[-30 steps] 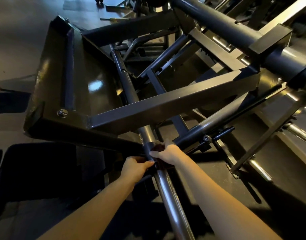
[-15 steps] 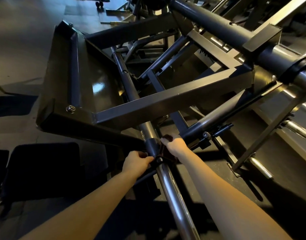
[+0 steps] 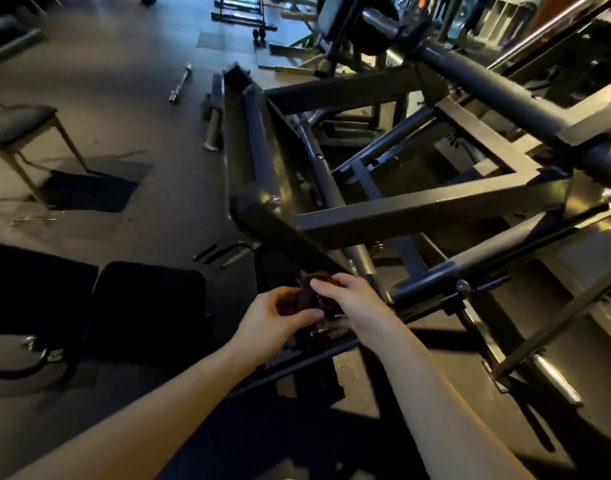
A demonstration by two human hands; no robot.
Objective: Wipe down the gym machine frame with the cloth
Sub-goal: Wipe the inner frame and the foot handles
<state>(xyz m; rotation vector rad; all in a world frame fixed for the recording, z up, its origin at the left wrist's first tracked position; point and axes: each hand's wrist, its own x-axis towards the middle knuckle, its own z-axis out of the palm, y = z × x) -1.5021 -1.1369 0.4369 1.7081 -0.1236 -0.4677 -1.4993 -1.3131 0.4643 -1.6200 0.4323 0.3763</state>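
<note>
A dark red cloth (image 3: 306,299) is bunched between both hands, low in the middle of the view. My left hand (image 3: 273,320) pinches its left side. My right hand (image 3: 352,306) grips its right side from above. The hands sit just left of a joint where round tubes of the dark grey gym machine frame (image 3: 428,206) meet. Most of the cloth is hidden by my fingers. Whether it touches the frame I cannot tell.
Black seat pads (image 3: 148,306) lie at the lower left. A stool (image 3: 20,126) stands at the far left. A short bar (image 3: 181,83) and a chrome sleeve (image 3: 212,129) lie on the floor behind the footplate (image 3: 259,157). Chrome pegs (image 3: 556,379) stick out at right.
The hands came off the chrome tube and drew together to the left with the cloth bunched between them. The view swung up and left, showing more floor.
</note>
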